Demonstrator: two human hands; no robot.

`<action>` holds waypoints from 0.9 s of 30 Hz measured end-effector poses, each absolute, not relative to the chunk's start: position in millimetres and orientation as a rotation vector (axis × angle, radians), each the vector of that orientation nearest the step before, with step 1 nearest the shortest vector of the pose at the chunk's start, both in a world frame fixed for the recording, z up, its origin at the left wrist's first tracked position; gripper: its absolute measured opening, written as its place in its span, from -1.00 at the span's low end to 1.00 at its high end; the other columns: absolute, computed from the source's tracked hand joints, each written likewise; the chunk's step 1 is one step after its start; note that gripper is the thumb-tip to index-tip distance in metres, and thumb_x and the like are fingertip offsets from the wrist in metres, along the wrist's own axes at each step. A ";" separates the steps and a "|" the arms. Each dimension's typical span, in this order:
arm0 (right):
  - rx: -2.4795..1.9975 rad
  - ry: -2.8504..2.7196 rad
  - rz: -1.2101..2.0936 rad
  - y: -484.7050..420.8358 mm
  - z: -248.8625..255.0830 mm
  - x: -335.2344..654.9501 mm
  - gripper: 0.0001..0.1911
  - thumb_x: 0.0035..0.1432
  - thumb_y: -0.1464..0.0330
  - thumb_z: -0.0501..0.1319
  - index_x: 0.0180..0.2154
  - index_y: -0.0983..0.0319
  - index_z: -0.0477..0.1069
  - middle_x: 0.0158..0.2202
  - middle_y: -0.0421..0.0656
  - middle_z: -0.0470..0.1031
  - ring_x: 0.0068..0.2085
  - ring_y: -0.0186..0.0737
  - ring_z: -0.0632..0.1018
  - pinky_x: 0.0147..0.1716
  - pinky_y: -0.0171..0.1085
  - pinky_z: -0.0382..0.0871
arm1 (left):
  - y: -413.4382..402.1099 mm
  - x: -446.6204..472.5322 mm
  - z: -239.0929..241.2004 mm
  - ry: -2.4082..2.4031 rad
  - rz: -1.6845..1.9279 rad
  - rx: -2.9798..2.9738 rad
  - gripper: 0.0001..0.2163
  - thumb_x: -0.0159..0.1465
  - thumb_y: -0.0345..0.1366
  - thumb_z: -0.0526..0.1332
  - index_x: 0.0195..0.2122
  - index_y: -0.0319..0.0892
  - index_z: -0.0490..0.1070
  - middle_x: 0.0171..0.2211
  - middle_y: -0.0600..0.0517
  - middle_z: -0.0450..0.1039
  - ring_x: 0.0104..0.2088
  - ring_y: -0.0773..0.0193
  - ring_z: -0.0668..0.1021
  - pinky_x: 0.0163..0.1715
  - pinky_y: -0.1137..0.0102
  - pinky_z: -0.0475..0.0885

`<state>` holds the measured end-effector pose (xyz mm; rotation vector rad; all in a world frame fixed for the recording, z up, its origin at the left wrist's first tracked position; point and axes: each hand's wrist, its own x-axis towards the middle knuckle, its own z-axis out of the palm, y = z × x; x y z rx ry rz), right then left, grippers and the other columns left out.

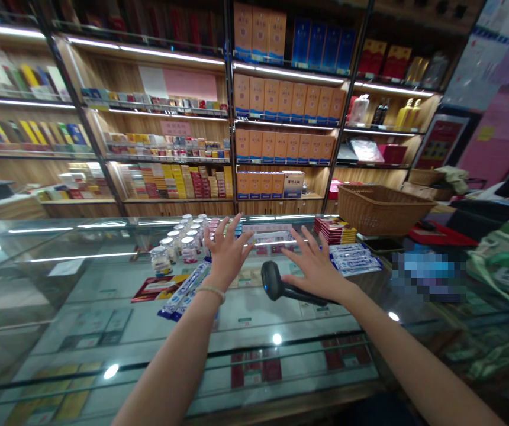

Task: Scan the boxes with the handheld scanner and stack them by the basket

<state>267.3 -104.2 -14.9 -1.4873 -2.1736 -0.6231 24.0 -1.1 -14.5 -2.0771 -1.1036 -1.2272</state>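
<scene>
My left hand [226, 253] is stretched over the glass counter with its fingers spread and nothing in it. Just below and left of it lie long blue-and-white packets [187, 291], beside a red and gold packet [159, 287]. Rows of small white-lidded jars [179, 244] stand just beyond, to the left. My right hand [312, 266] is also spread, above a black handheld barcode scanner [274, 281] whose handle it partly hides. Whether the hand touches the scanner I cannot tell. More blue-and-white packets [356, 259] lie to the right of that hand.
A wicker basket [383, 207] stands at the counter's right, behind stacked red and yellow packs [335, 229]. A green and white bag [505, 266] sits at the far right. The glass counter [116, 331] has goods under it. Shelves with orange boxes [287, 97] line the back wall.
</scene>
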 end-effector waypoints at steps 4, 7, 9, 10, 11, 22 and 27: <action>-1.459 -2.289 -0.580 -117.2 -20.0 263.6 -0.33 0.08 -0.17 0.34 0.07 0.11 0.52 0.49 0.05 0.01 0.48 0.27 -0.01 0.38 0.39 -0.29 | -1.9 23.5 -13.8 -1.103 -1.212 -2.077 -0.84 0.28 -0.19 0.35 -0.11 0.08 0.57 0.38 -0.01 0.28 0.37 -0.13 0.25 0.36 -0.25 -0.24; -1.478 -2.308 -0.570 -122.6 -25.5 258.2 -0.37 0.03 -0.14 0.39 -0.03 0.15 0.55 0.49 0.06 0.03 0.48 0.26 -0.01 0.38 0.40 -0.27 | -2.7 23.3 -13.4 -1.105 -1.212 -2.090 -0.83 0.26 -0.20 0.36 -0.10 0.08 0.57 0.37 -0.02 0.29 0.37 -0.13 0.25 0.36 -0.25 -0.24; -1.485 -2.310 -0.565 -124.4 -29.6 254.6 -0.40 0.02 -0.12 0.40 -0.06 0.15 0.55 0.49 0.05 0.04 0.48 0.24 0.00 0.38 0.40 -0.26 | -3.1 23.4 -13.4 -1.106 -1.219 -2.098 -0.82 0.26 -0.21 0.36 -0.11 0.08 0.57 0.37 -0.02 0.29 0.37 -0.13 0.25 0.36 -0.25 -0.24; -1.486 -2.310 -0.568 -124.9 -31.6 253.1 -0.42 0.03 -0.10 0.41 -0.07 0.15 0.55 0.49 0.05 0.04 0.48 0.22 0.00 0.38 0.40 -0.25 | -3.2 23.5 -13.6 -1.105 -1.219 -2.096 -0.82 0.25 -0.22 0.37 -0.11 0.08 0.57 0.37 -0.02 0.29 0.37 -0.13 0.25 0.37 -0.25 -0.23; -1.486 -2.309 -0.574 -125.3 -33.5 251.8 -0.44 0.03 -0.09 0.41 -0.08 0.16 0.54 0.49 0.05 0.04 0.48 0.21 0.00 0.38 0.39 -0.25 | -3.2 23.5 -13.8 -1.104 -1.215 -2.088 -0.82 0.25 -0.22 0.37 -0.11 0.08 0.57 0.37 -0.01 0.29 0.37 -0.13 0.26 0.37 -0.25 -0.23; -1.554 -2.177 -0.495 -119.0 -44.7 238.0 -0.71 0.03 0.19 0.36 -0.22 0.20 0.53 0.43 0.04 0.19 0.44 0.23 0.14 0.36 0.37 -0.11 | 1.3 21.6 -17.4 -1.121 -1.196 -2.078 -0.81 0.24 -0.21 0.38 -0.10 0.09 0.57 0.38 -0.01 0.27 0.36 -0.13 0.26 0.34 -0.27 -0.19; -1.501 -2.031 -0.405 -107.6 -34.3 244.6 -0.71 0.01 0.30 0.29 -0.17 0.23 0.50 0.34 0.05 0.34 0.36 0.17 0.30 0.31 0.16 0.19 | 3.9 16.4 -17.0 -1.145 -1.163 -2.054 -0.79 0.24 -0.21 0.38 -0.08 0.10 0.57 0.38 -0.02 0.28 0.35 -0.15 0.27 0.34 -0.27 -0.16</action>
